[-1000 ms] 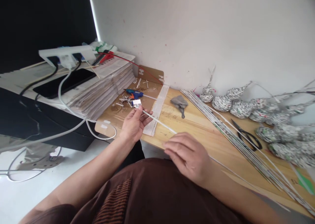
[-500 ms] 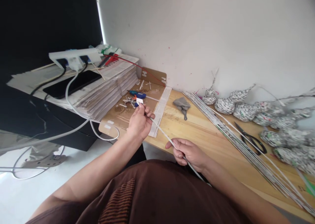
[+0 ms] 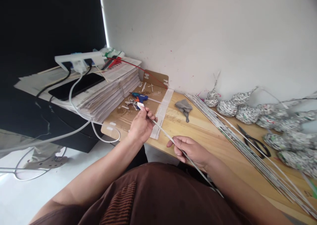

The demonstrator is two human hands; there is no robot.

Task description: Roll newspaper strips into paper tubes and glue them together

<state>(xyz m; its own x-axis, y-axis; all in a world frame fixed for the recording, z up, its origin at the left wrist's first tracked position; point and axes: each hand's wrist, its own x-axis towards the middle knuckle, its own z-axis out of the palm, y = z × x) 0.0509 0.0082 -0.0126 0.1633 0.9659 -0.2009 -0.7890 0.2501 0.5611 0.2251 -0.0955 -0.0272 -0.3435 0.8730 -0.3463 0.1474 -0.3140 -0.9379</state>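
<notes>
A long, thin rolled-paper stick (image 3: 163,130) runs slantwise between my two hands, its lower end passing in front of my brown shirt. My left hand (image 3: 141,125) is closed around its upper part. From those fingertips juts a small flat white paper end (image 3: 140,105), apparently part of the stick. Lower down and to the right, my right hand (image 3: 189,149) pinches the stick between thumb and fingers. Just beyond my left hand, a blue glue gun (image 3: 140,96) lies among white scraps on a cardboard sheet (image 3: 123,120).
A newspaper stack (image 3: 112,93) on the left carries a phone (image 3: 76,86) and a power strip (image 3: 81,57). On the wooden table (image 3: 210,142) lie a grey cloth bundle (image 3: 184,107), several paper sticks (image 3: 223,126), black scissors (image 3: 256,144) and several woven paper shapes (image 3: 247,114).
The white paper end at my left fingertips has tilted. My right hand has shifted slightly along with the stick, whose lower end reaches farther right. The view has moved a little.
</notes>
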